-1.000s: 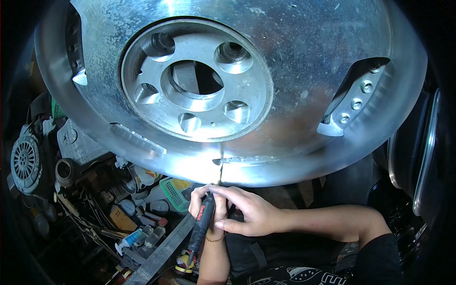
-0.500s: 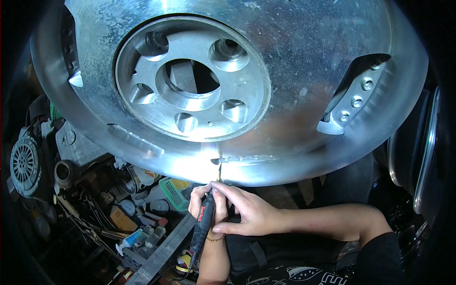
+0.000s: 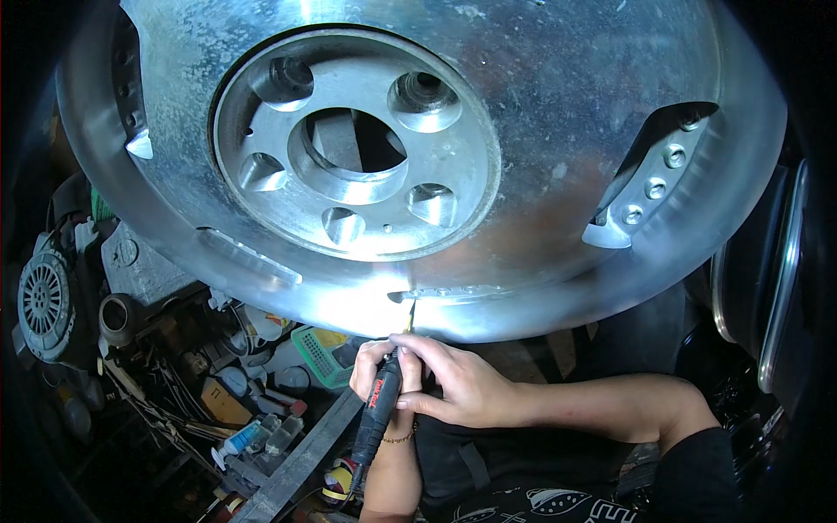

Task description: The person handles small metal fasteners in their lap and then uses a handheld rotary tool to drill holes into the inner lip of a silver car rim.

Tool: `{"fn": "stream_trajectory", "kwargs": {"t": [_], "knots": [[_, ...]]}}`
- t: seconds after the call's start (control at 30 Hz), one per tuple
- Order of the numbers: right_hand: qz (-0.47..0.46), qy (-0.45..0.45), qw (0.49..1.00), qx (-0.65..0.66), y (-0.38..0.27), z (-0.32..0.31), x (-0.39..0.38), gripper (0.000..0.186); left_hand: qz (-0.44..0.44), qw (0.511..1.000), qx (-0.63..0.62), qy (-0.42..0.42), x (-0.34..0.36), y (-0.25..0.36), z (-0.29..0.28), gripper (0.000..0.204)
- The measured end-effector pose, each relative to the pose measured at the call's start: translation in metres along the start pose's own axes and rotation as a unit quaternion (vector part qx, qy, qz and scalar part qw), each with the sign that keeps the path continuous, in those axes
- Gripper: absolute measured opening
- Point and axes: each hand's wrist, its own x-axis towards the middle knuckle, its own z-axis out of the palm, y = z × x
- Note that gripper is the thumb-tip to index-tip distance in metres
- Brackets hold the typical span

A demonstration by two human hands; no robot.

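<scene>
A large silvery metal wheel (image 3: 558,166) fills the upper part of the view, with a round recessed hub (image 3: 305,196) and narrow slots near its lip. Below its lower lip, my left hand (image 3: 373,366) is closed around a slim black rotary tool (image 3: 382,397), which slants upward. My right hand (image 3: 458,383) is closed against the tool's front end, its fingers pinched near the thin bit (image 3: 411,318). The bit's tip lies at the left end of the lower slot (image 3: 445,294); glare hides whether it touches the metal.
Left and below are a round vented grey machine part (image 3: 48,296), a green plastic basket (image 3: 323,356) and a blue-and-white tube (image 3: 242,438). A metal bar (image 3: 296,453) runs diagonally beside my left forearm. Curved chrome trim (image 3: 785,279) stands at far right.
Both hands and the rotary tool have shifted slightly to the right, bringing the bit's tip a little along the slot. The wheel has barely moved in view.
</scene>
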Motion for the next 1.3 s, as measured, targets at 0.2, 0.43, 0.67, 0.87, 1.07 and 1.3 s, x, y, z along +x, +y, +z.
{"fn": "stream_trajectory", "kwargs": {"t": [0.2, 0.43, 0.67, 0.87, 1.07, 1.3], "knots": [[0.092, -0.025, 0.995, 0.026, -0.013, -0.006, 0.003, 0.076, -0.016, 1.0, 0.017, 0.021, 0.0, 0.001, 0.001, 0.015], [0.016, 0.0, 1.0, -0.002, 0.0, -0.001, 0.003, 0.074, -0.013, 1.0, 0.01, 0.02, 0.002, 0.002, 0.002, 0.015], [0.02, -0.009, 1.0, 0.006, -0.001, -0.001, 0.001, 0.068, 0.013, 1.0, -0.011, -0.005, 0.002, -0.001, -0.001, 0.015], [0.013, -0.019, 1.0, 0.0, -0.001, -0.002, 0.002, 0.068, 0.004, 1.0, -0.003, 0.016, -0.001, -0.002, 0.0, 0.017], [0.018, -0.02, 1.0, -0.001, -0.005, -0.003, 0.001, 0.077, 0.002, 1.0, -0.011, -0.006, -0.003, -0.008, -0.002, 0.018], [0.008, -0.026, 1.0, 0.0, -0.003, -0.002, 0.0, 0.086, 0.071, 0.997, 0.006, 0.002, 0.0, -0.011, -0.001, 0.015]]}}
